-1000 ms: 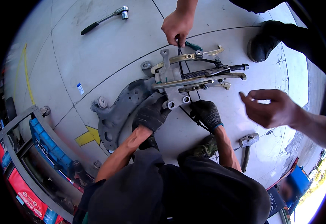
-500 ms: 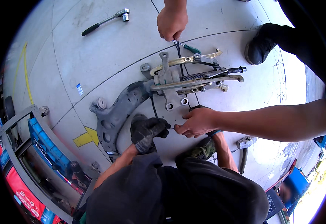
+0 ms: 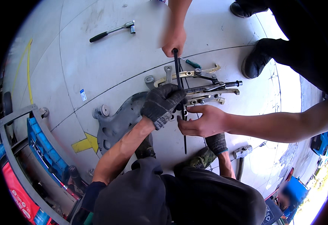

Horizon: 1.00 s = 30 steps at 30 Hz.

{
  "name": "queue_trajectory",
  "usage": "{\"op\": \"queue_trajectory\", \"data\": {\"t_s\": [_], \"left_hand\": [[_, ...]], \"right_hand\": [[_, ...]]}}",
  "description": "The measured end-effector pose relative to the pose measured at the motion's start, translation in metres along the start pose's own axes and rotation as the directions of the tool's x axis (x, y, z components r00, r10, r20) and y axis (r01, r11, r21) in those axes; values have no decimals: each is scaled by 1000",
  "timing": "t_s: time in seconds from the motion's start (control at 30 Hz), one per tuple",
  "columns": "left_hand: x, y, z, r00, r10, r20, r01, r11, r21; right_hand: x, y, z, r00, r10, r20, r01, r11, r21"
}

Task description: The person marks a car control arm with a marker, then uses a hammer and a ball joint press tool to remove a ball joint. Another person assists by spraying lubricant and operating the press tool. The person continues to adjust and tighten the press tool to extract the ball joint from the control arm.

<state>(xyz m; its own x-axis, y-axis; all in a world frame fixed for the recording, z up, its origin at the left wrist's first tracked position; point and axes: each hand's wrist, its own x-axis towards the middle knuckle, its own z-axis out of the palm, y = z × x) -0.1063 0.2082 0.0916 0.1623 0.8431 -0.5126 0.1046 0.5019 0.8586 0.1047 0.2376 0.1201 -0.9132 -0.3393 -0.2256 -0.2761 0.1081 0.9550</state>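
My gloved left hand (image 3: 162,103) is closed on a black strap (image 3: 177,62), which runs over a brass-coloured jaw puller (image 3: 224,91) and a grey control arm (image 3: 120,112) lying on the floor. A co-worker's upper hand (image 3: 173,41) grips the strap's top end; their lower hand (image 3: 205,122) has its fingers at the strap, beside my left hand. My gloved right hand (image 3: 216,143) sits below that lower hand, partly hidden by it, so its fingers do not show. A green-handled screwdriver (image 3: 194,63) lies just beyond the puller.
A ratchet with socket (image 3: 111,32) lies at the top left, a hammer (image 3: 242,154) right of my right hand. A metal cart with blue trays (image 3: 47,144) stands at the left. The co-worker's boot (image 3: 255,62) is at the upper right, a yellow floor arrow (image 3: 84,146) left of me.
My left hand has moved up onto the puller assembly with the strap. The co-worker's lower hand reached in from the right over my right hand; their upper hand came down slightly.
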Motion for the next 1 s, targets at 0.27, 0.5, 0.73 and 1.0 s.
{"op": "queue_trajectory", "data": {"t_s": [0.27,0.5,0.73,1.0], "left_hand": [[8,-5,-6,999,-10,-39,5,991,-132],[-15,-34,18,986,54,161,-21,979,-202],[-26,-96,48,965,9,263,-32,996,83],[-15,-108,64,995,62,82,-59,997,-42]], "right_hand": [[37,-70,-136,-53,-315,948,-48,-947,-317],[51,-62,-142,192,-506,841,326,-775,-541],[63,-82,-146,140,-501,854,471,-726,-502],[61,-71,-150,-13,-440,898,124,-892,-435]]}}
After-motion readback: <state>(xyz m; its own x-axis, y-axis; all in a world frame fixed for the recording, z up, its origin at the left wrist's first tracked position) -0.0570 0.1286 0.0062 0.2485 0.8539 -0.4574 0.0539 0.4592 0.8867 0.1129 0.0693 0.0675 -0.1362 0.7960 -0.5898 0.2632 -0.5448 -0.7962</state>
